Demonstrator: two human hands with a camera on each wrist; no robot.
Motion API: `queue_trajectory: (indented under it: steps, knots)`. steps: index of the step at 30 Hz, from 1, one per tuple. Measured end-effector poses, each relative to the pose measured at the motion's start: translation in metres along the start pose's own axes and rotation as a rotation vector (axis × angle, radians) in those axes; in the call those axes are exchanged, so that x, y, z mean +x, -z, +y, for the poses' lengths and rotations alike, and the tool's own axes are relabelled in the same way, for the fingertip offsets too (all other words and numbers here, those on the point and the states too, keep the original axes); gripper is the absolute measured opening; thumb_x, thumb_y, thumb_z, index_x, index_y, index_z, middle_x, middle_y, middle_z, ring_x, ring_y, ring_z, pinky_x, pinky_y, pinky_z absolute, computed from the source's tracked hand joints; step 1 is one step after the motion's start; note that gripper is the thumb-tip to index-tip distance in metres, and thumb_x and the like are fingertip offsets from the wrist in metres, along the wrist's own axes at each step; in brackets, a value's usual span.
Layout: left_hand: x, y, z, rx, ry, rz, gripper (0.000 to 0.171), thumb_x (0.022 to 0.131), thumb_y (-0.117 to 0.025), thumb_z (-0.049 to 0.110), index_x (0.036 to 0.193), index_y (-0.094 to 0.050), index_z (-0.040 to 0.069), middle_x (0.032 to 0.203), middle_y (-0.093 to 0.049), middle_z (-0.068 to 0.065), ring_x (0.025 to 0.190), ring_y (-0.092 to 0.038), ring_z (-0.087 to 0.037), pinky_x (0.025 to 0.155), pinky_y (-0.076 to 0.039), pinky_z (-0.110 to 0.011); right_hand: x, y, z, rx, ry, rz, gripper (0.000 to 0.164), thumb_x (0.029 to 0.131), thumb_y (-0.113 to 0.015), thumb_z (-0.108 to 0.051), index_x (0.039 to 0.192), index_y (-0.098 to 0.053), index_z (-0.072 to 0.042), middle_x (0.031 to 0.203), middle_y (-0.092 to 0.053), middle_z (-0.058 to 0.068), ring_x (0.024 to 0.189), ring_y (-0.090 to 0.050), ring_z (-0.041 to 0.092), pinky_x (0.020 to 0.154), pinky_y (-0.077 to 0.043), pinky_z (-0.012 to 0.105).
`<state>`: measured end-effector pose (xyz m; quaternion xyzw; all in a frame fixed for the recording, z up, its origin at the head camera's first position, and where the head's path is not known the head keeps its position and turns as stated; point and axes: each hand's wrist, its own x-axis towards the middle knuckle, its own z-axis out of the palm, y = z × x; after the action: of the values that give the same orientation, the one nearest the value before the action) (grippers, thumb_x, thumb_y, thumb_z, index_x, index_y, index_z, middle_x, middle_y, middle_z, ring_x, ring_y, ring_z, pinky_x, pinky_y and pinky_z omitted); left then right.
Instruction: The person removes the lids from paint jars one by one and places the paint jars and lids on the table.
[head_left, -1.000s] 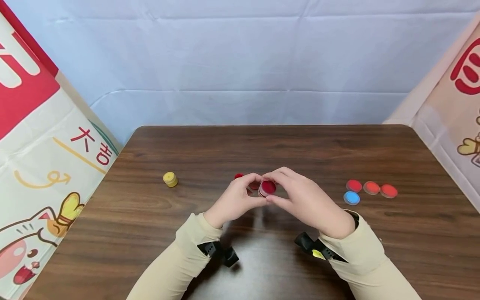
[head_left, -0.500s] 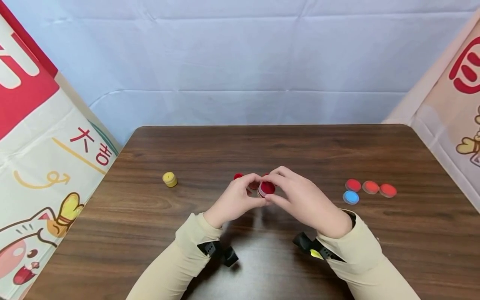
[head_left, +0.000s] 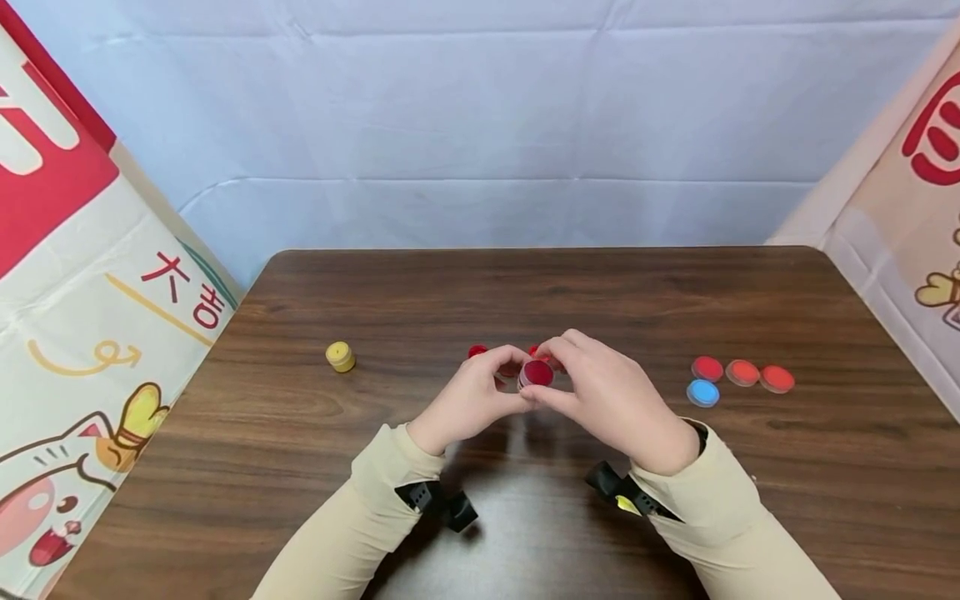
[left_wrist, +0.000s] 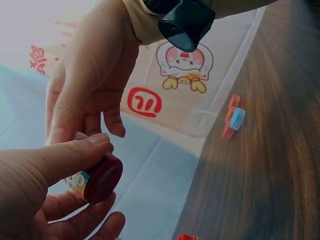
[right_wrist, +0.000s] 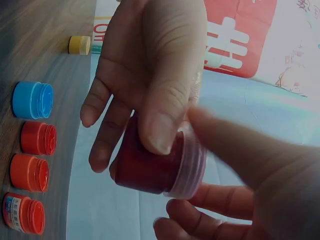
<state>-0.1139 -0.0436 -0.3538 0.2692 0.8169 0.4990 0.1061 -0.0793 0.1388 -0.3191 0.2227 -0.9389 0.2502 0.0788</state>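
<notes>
My left hand (head_left: pixel 468 400) grips a small dark red paint jar (right_wrist: pixel 145 165) by its body, its thumb along the side. A printed label on the jar shows in the left wrist view. The jar is tilted, its clear lid (right_wrist: pixel 192 165) towards my right hand (head_left: pixel 611 396). That hand's thumb and fingers curl round the lid's rim, blurred in the right wrist view. Both hands meet over the middle of the table, covering part of the jar in the head view.
On the table (head_left: pixel 300 467) lie several round lids, red, orange-red and one blue lid (head_left: pixel 702 393), right of my hands. Behind my hands stand uncapped jars, including a blue jar (right_wrist: pixel 31 100), a red jar (right_wrist: pixel 37 137) and an orange jar (right_wrist: pixel 30 172). A yellow jar (head_left: pixel 341 357) stands left.
My right hand's thumb and index finger have shifted round the lid's rim, the thumb slightly leftward. My left hand and the jar stay nearly in place.
</notes>
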Motion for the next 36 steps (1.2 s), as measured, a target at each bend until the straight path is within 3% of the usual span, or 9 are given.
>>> queue_trajectory:
  steps: [6,14,18,23,28,31,36]
  knots:
    - [0.001,0.001,0.001,-0.042,0.0,-0.002,0.03,0.078,-0.075,0.01,0.104,-0.062,0.008,0.093,-0.063,0.002,0.086,-0.057,-0.018,0.077,-0.05,-0.033,0.0,0.004,0.001,0.031,0.08,-0.041,0.037,0.081,-0.073,-0.025,0.114,-0.065,-0.01,0.099,-0.054,0.0,0.071,-0.054,0.009,0.062,-0.046,0.025]
    - [0.0,0.001,0.001,-0.073,-0.019,-0.004,0.033,0.077,-0.078,0.018,0.105,-0.062,0.011,0.093,-0.064,0.004,0.085,-0.06,-0.016,0.074,-0.051,-0.029,0.0,0.013,0.005,0.119,0.223,-0.065,0.041,0.082,-0.072,-0.009,0.121,-0.06,-0.006,0.117,-0.058,0.001,0.107,-0.054,0.017,0.087,-0.047,0.036]
    - [0.0,0.001,0.0,-0.056,-0.024,-0.009,0.032,0.079,-0.076,0.018,0.106,-0.061,0.008,0.096,-0.064,0.002,0.09,-0.058,-0.019,0.078,-0.05,-0.035,0.0,0.01,0.004,0.112,0.178,-0.047,0.049,0.08,-0.075,-0.026,0.122,-0.058,-0.007,0.118,-0.056,0.001,0.106,-0.054,0.016,0.086,-0.048,0.035]
    - [-0.002,0.002,0.001,-0.05,-0.006,-0.022,0.03,0.08,-0.074,0.011,0.106,-0.061,0.006,0.098,-0.062,-0.001,0.088,-0.058,-0.018,0.077,-0.051,-0.034,0.0,0.001,0.0,0.005,0.051,0.016,0.048,0.074,-0.075,-0.047,0.105,-0.063,-0.012,0.098,-0.056,-0.003,0.082,-0.054,0.011,0.066,-0.049,0.03]
    - [-0.001,0.001,0.001,-0.091,-0.012,-0.019,0.028,0.079,-0.075,0.011,0.103,-0.062,0.007,0.093,-0.062,0.001,0.082,-0.057,-0.013,0.074,-0.051,-0.028,0.0,-0.002,-0.001,-0.017,0.017,0.04,0.033,0.076,-0.075,-0.04,0.092,-0.064,-0.013,0.084,-0.052,-0.006,0.066,-0.049,0.006,0.058,-0.045,0.025]
    - [0.0,0.001,0.001,-0.092,-0.019,-0.006,0.028,0.078,-0.076,0.011,0.102,-0.062,0.008,0.092,-0.062,0.002,0.082,-0.056,-0.013,0.073,-0.051,-0.027,0.001,0.0,0.0,0.016,0.042,0.013,0.031,0.079,-0.074,-0.033,0.101,-0.067,-0.011,0.087,-0.052,-0.004,0.065,-0.049,0.007,0.059,-0.045,0.024]
    - [-0.001,0.001,0.001,-0.081,-0.015,0.008,0.029,0.078,-0.075,0.01,0.103,-0.062,0.007,0.093,-0.063,0.001,0.086,-0.057,-0.015,0.075,-0.05,-0.026,0.001,0.004,0.002,0.087,0.099,-0.037,0.042,0.082,-0.072,-0.023,0.119,-0.061,-0.006,0.099,-0.054,0.001,0.076,-0.054,0.008,0.065,-0.047,0.026]
